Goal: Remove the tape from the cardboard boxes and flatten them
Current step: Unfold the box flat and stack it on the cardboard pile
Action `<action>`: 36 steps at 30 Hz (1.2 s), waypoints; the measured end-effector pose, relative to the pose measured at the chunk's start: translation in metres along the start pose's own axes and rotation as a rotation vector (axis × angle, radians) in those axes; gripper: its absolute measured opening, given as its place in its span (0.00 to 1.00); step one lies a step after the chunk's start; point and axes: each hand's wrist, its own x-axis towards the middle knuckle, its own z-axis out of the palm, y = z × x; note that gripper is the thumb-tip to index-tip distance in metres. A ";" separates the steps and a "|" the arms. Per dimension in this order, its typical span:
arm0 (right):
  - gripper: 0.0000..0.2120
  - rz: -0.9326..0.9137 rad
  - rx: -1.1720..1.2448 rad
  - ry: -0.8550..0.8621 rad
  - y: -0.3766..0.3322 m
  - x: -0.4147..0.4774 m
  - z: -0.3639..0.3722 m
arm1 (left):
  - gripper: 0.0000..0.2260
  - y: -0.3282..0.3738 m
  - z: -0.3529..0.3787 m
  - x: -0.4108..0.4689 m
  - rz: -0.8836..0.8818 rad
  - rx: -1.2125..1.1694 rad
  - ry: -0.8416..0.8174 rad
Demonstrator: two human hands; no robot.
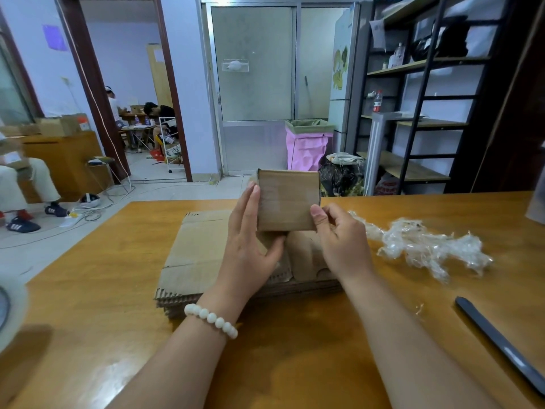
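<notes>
I hold a small brown cardboard box [287, 199] upright above the table, its taped face toward me. My left hand [250, 240] supports its left side with straight fingers along the edge and the thumb under the bottom. My right hand [339, 234] pinches the box's lower right corner with thumb and curled fingers. Below the box lies a stack of flattened cardboard [200, 255] on the wooden table [103, 290]. A crumpled heap of removed clear tape [424, 243] lies to the right.
A dark grey utility knife [501, 343] lies near the right front edge. A tape roll [8, 311] shows at the left edge. Beyond the table stand a pink bin [306, 146], black shelves [418, 113] and seated people at the left.
</notes>
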 end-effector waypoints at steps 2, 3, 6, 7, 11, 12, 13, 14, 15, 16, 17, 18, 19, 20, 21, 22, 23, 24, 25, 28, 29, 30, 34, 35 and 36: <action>0.21 -0.045 -0.025 0.006 0.001 -0.001 0.001 | 0.35 0.000 0.001 0.000 -0.008 0.000 -0.009; 0.20 -0.066 -0.038 0.004 0.001 -0.001 0.002 | 0.35 0.000 0.002 -0.001 -0.021 -0.010 -0.007; 0.14 -0.094 -0.048 0.012 0.003 -0.001 0.005 | 0.37 -0.001 0.003 -0.002 -0.037 -0.032 0.013; 0.13 -0.099 -0.052 0.019 0.004 -0.001 0.005 | 0.37 -0.002 0.003 -0.002 -0.036 -0.031 0.019; 0.15 -0.154 -0.103 0.037 0.005 -0.002 0.007 | 0.36 0.000 0.003 -0.001 -0.094 -0.050 0.032; 0.18 -0.166 -0.116 0.045 0.005 -0.002 0.008 | 0.36 0.001 0.002 -0.002 -0.121 -0.060 0.026; 0.19 -0.191 -0.131 0.059 0.006 -0.002 0.009 | 0.37 0.002 0.002 -0.002 -0.143 -0.068 0.017; 0.18 -0.224 -0.148 0.078 0.006 -0.002 0.010 | 0.37 0.003 0.002 -0.002 -0.157 -0.071 0.007; 0.17 -0.257 -0.164 0.103 0.006 -0.001 0.011 | 0.37 0.004 0.001 -0.002 -0.162 -0.070 -0.003; 0.17 -0.281 -0.169 0.128 0.005 -0.001 0.011 | 0.36 0.004 0.002 -0.002 -0.164 -0.067 -0.013; 0.16 -0.295 -0.158 0.144 0.004 0.000 0.011 | 0.36 0.005 0.002 -0.002 -0.168 -0.065 -0.023; 0.15 -0.293 -0.132 0.148 0.004 0.001 0.011 | 0.37 0.005 0.002 -0.002 -0.177 -0.063 -0.032; 0.14 -0.278 -0.099 0.138 0.002 0.000 0.011 | 0.38 0.006 0.003 -0.002 -0.190 -0.059 -0.039; 0.12 -0.251 -0.066 0.124 0.001 0.000 0.010 | 0.41 0.007 0.003 -0.003 -0.207 -0.053 -0.042; 0.10 -0.219 -0.034 0.110 0.000 0.000 0.010 | 0.42 0.007 0.003 -0.003 -0.223 -0.047 -0.042; 0.09 -0.190 -0.005 0.101 -0.001 -0.001 0.009 | 0.42 0.008 0.002 -0.003 -0.232 -0.045 -0.038; 0.08 -0.168 0.022 0.096 -0.001 -0.001 0.009 | 0.41 0.007 0.002 -0.002 -0.234 -0.044 -0.032; 0.08 -0.148 0.047 0.095 -0.002 -0.002 0.008 | 0.40 0.007 0.001 -0.002 -0.234 -0.041 -0.025; 0.07 -0.126 0.071 0.097 -0.003 -0.002 0.008 | 0.40 0.007 0.001 -0.002 -0.238 -0.035 -0.019; 0.07 -0.057 0.145 0.088 -0.007 -0.002 0.008 | 0.42 0.007 0.000 -0.002 -0.269 0.008 -0.004; 0.07 -0.033 0.170 0.078 -0.007 -0.002 0.008 | 0.43 0.008 0.000 -0.002 -0.276 0.029 0.002; 0.07 -0.009 0.191 0.071 -0.008 -0.002 0.008 | 0.43 0.008 0.000 -0.002 -0.283 0.051 0.006; 0.07 0.057 0.238 0.051 -0.009 -0.002 0.008 | 0.46 0.012 0.000 -0.002 -0.320 0.124 0.000; 0.07 0.071 0.238 0.038 -0.007 -0.002 0.010 | 0.47 0.013 0.000 -0.002 -0.335 0.129 -0.013; 0.08 0.082 0.233 0.024 -0.006 -0.002 0.011 | 0.50 0.015 0.001 -0.002 -0.351 0.137 -0.020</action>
